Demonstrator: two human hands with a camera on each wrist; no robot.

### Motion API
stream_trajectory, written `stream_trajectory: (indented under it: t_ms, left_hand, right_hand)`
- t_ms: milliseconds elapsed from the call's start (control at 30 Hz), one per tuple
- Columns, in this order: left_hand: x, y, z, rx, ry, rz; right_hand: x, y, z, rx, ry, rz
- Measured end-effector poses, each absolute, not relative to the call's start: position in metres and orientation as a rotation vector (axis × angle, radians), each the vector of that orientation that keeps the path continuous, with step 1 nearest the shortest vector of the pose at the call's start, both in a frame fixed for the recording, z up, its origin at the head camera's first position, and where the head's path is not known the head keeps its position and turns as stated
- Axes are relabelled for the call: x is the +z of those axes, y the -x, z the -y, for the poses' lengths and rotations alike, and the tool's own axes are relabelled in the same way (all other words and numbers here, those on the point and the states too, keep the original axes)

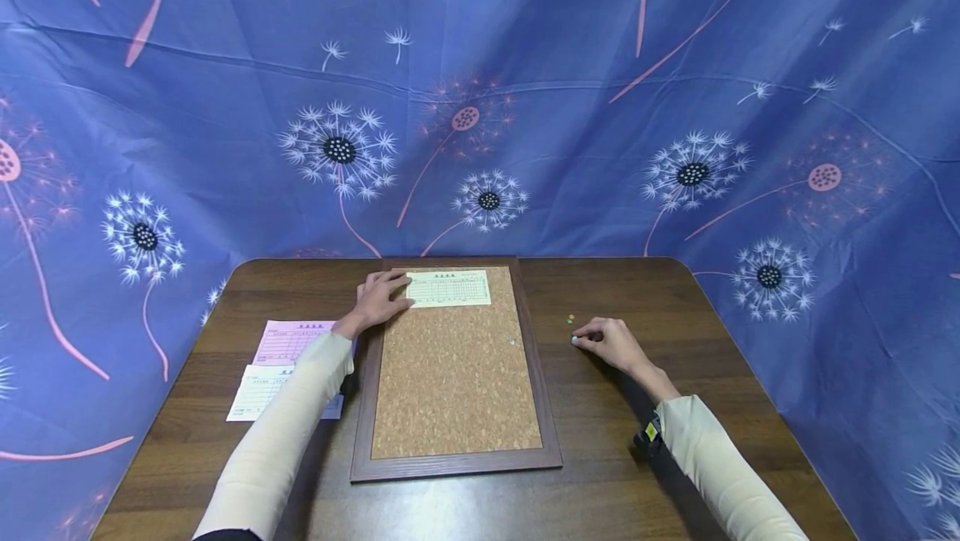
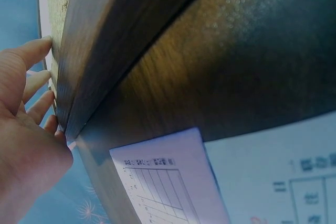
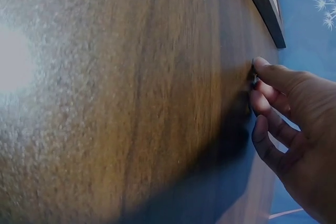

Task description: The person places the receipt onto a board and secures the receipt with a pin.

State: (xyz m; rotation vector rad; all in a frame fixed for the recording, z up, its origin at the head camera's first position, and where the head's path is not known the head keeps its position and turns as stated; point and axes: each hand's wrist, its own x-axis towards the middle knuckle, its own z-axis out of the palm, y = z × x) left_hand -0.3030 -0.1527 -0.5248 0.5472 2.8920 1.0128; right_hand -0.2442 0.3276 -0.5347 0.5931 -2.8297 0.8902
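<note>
A framed cork board [image 1: 457,383] lies on the wooden table. Near its top edge is a pale green printed form [image 1: 450,288]. My left hand [image 1: 378,299] reaches over the left side of the frame, its extended fingertips touching the form's left edge. In the left wrist view, the left hand [image 2: 26,103] has its fingers spread along the board's edge. Right of the board, my right hand [image 1: 617,345] pinches a small light blue pushpin [image 1: 574,339] close to the tabletop. From the right wrist view, the right hand's [image 3: 299,114] fingertips mostly hide the pin.
Two tiny pushpins, one orange [image 1: 572,318] and one green [image 1: 569,322], lie just beyond the right hand. A small pale pin [image 1: 512,340] shows on the cork's right side. A pink form [image 1: 288,342] and a white form [image 1: 255,395] lie left of the board, partly behind the left sleeve.
</note>
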Motion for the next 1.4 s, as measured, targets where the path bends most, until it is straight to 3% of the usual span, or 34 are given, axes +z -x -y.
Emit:
stream_trajectory:
  t_ms: [500, 1400]
  left_hand:
    - [-0.524, 0.303, 0.153, 1.033, -0.575, -2.872]
    - [-0.536, 0.310, 0.155, 0.978, -0.582, -2.943]
  right_hand:
    - [-0.529, 0.244, -0.318, 1.130, -0.409, 2.896]
    - [-0.522, 0.249, -0.275, 1.389, -0.628, 2.684]
